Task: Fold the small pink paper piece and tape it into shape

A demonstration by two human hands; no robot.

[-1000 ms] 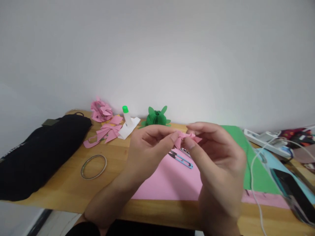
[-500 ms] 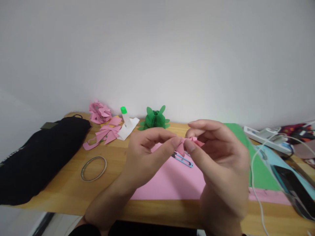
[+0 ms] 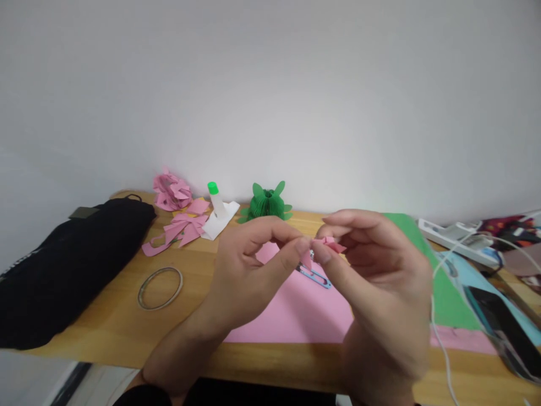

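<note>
Between my two hands is a small folded piece of pink paper [image 3: 332, 244], held above the table. My left hand [image 3: 257, 270] pinches its left end between thumb and forefinger. At the other end my right hand [image 3: 376, 276] grips it with thumb and forefinger, the other fingers loosely curled. Fingertips cover part of the folds. Below lies a sheet of pink paper [image 3: 291, 316], with light blue thread snips [image 3: 316, 278] on it, partly hidden by my hands.
A green paper figure [image 3: 268, 204] stands by the wall. Left of it are a glue stick [image 3: 216, 200] on white paper, pink scraps [image 3: 186, 228], a bangle [image 3: 160, 288] and a black bag [image 3: 80, 265]. Rightward lie green paper [image 3: 452, 293], a phone [image 3: 502, 321], a white cable [image 3: 439, 338] and a power strip [image 3: 460, 239].
My thumbs have drawn closer together on the pink paper, and less of it shows between them. The right thumb has shifted slightly left. The things on the table stay in place.
</note>
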